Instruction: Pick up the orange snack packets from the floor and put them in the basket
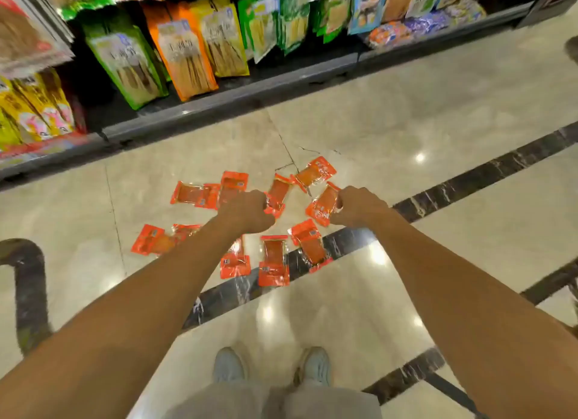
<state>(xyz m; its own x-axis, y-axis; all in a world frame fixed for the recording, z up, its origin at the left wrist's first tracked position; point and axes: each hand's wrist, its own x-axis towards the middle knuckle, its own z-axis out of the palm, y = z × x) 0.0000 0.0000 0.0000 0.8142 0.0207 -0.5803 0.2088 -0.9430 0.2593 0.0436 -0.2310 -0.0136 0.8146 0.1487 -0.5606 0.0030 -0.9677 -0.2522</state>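
Head view: you're reaching both arms out, left hand (247, 210) and right hand (359, 206) each curling around an orange packet, more orange snack packets (273, 260) lying mid-frame on the floor (406, 106).

The floor (406, 106) is smooth, shiny stone that mirrors the lights, with dark, speckled stone strips (469, 181) across it. The orange snack packets (273, 260) are thin, glossy, crinkly plastic. At the top, the shelf bags (184, 49) look shiny too.
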